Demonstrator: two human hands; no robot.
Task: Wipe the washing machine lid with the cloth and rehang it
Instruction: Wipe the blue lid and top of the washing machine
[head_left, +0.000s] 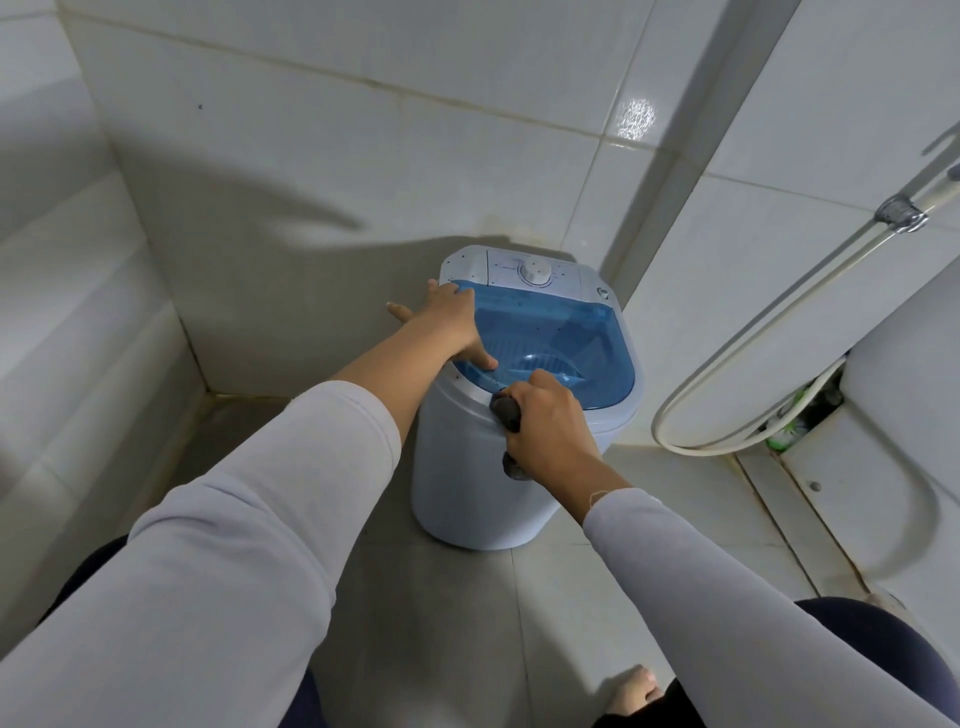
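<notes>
A small white washing machine (467, 488) stands on the floor in a tiled corner. Its see-through blue lid (587, 338) lies flat on top, with a white control panel and dial (536, 271) behind it. My left hand (447, 325) rests flat with fingers spread on the lid's left edge. My right hand (548, 421) is closed around a dark grey cloth (506, 410), pressed against the machine's front rim just below the lid. Part of the cloth pokes out under my wrist.
Tiled walls close in on the left and behind the machine. A white hose (737, 364) loops down the right wall from a metal fitting (901, 213). A white toilet (893, 415) stands at the right. My bare foot (634, 691) is on the floor tiles below.
</notes>
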